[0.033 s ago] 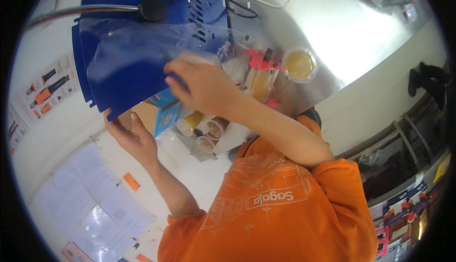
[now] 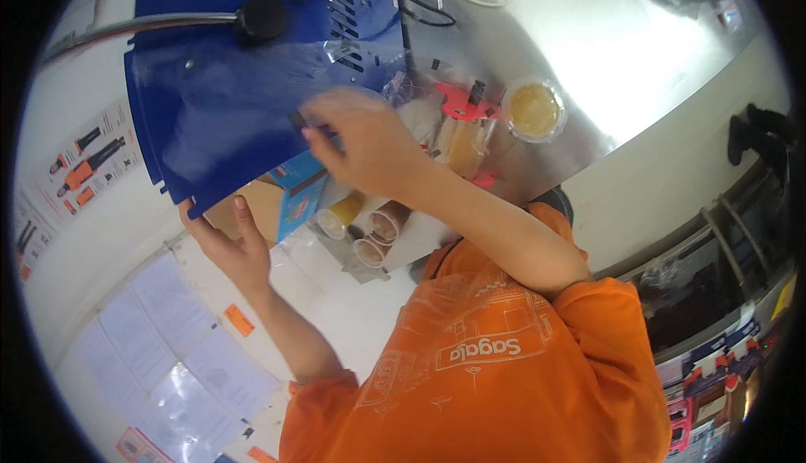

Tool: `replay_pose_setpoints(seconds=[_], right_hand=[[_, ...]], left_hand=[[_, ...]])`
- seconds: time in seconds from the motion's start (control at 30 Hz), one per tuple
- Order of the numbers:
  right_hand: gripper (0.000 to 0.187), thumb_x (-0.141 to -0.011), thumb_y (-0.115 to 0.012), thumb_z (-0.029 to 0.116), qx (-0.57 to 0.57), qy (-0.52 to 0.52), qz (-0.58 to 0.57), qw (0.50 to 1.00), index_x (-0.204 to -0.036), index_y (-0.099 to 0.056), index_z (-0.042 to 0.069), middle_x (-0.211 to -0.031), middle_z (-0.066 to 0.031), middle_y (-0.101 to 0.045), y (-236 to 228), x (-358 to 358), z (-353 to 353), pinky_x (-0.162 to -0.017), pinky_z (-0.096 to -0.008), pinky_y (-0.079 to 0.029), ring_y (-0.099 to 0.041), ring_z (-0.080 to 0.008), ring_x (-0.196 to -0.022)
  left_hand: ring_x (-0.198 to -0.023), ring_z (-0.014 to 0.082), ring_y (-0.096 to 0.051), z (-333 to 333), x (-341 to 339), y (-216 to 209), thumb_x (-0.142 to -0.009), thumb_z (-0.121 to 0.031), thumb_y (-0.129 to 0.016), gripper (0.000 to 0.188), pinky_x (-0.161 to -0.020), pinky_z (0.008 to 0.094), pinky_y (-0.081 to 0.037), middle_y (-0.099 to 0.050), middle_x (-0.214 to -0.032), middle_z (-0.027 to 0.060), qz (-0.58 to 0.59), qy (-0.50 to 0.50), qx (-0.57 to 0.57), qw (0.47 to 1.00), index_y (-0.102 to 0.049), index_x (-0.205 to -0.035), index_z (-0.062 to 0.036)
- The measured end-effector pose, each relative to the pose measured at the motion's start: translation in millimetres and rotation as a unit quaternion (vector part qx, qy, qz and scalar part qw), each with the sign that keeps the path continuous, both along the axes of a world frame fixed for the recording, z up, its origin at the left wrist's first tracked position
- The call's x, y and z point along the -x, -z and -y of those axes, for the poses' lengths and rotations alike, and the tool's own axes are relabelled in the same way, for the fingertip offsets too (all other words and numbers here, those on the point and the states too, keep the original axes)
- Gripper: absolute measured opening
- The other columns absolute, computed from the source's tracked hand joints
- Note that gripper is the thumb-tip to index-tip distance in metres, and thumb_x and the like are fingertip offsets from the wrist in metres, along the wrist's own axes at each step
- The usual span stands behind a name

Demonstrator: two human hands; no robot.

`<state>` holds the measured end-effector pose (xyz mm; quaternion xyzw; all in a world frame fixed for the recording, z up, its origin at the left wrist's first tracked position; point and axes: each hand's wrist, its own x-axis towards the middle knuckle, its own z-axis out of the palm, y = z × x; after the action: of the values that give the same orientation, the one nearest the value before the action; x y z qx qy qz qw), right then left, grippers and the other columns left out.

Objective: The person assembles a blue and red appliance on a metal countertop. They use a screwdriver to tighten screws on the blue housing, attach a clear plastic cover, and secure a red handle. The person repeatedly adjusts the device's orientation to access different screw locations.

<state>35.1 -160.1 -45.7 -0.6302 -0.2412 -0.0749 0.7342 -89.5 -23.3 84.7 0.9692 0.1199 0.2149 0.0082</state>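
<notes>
At far left, an illustrated poster [image 2: 91,156]. Next, the blue panel [image 2: 210,161], object of the work, fills the upper left, with a hazy clear sheet [image 2: 252,106] over part of its face; loose or stuck down, I cannot tell. Left hand [image 2: 241,253] at the panel's lowest corner: thumb well apart from the fingers, fingertips at the edge and partly hidden. A black knob [image 2: 262,19] shows over the panel's upper part. Right hand [image 2: 363,144] near the panel's lower right edge, thumb and fingers curled; a small dark piece [image 2: 297,119] at the tips, but blur prevents telling whether it is pinched. Progress, judged: under way, both hands engaged, clear sheet present; share done or left unreadable. Beneath, a blue box [image 2: 304,211] and three cups [image 2: 348,206]; rightward, a pink plastic thing [image 2: 460,101], then a round tub [image 2: 539,137] with yellow contents.
</notes>
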Motion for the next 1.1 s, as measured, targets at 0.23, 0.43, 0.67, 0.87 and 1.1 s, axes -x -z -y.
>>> replay_pose_setpoints(seconds=[0.23, 0.43, 0.67, 0.87, 1.1], right_hand=[[0.056, -0.082, -0.073, 0.036, -0.261, -0.160, -0.407, 0.861, -0.118, -0.055, -0.003, -0.083, -0.0198, -0.068, -1, -38, 29, -0.067, -0.0342, -0.052, -0.068, -0.0286, -0.076], [0.036, -0.093, -0.059, 0.027, -0.101, -0.146, -0.261, 0.949, -0.087, -0.066, -0.008, -0.067, -0.0222, -0.064, 3, -65, 68, -0.057, -0.0407, -0.048, -0.063, -0.0348, -0.058], [0.036, -0.091, -0.060, 0.030, -0.034, -0.085, -0.272, 0.958, -0.091, -0.063, -0.006, -0.066, -0.0175, -0.061, 10, -44, 66, -0.057, -0.0368, -0.047, -0.061, -0.0236, -0.059], [0.085, -0.070, -0.082, 0.040, 0.069, -0.104, -0.067, 0.990, -0.138, -0.043, 0.007, -0.120, -0.0238, -0.055, 46, -20, 20, -0.089, -0.0426, -0.049, -0.060, -0.0359, -0.105], [0.102, -0.057, -0.087, 0.038, 0.162, -0.060, 0.010, 0.985, -0.144, -0.041, 0.014, -0.139, -0.0276, -0.046, 38, 1, -21, -0.095, -0.0439, -0.050, -0.052, -0.0434, -0.122]], left_hand=[[-0.092, 0.0218, -0.061, -74, -17, -27, -0.079, -0.044, -0.078, 0.058, -0.085, 0.0350, -0.047, -0.064, -0.103, 0.0123, -0.270, 0.102, 0.093, 0.953, -0.060, -0.110, 0.0023], [-0.074, 0.0167, -0.064, -85, -55, -25, -0.077, -0.027, -0.082, 0.035, -0.066, 0.0291, -0.052, -0.069, -0.083, 0.0075, -0.350, 0.217, 0.005, 0.911, -0.066, -0.095, -0.0007], [-0.067, 0.0156, -0.060, -122, -55, -13, -0.077, -0.012, -0.080, 0.030, -0.059, 0.0280, -0.049, -0.068, -0.086, 0.0088, -0.360, 0.155, 0.056, 0.918, -0.063, -0.099, -0.0014], [-0.079, 0.0153, -0.061, -108, -57, -23, -0.078, -0.017, -0.076, 0.032, -0.071, 0.0295, -0.049, -0.068, -0.094, 0.0067, -0.418, 0.107, 0.117, 0.894, -0.062, -0.103, -0.0028], [-0.094, 0.0208, -0.062, -123, -30, -9, -0.074, -0.046, -0.078, 0.059, -0.086, 0.0316, -0.048, -0.066, -0.103, 0.0074, -0.337, 0.163, 0.032, 0.927, -0.062, -0.113, -0.0046]])
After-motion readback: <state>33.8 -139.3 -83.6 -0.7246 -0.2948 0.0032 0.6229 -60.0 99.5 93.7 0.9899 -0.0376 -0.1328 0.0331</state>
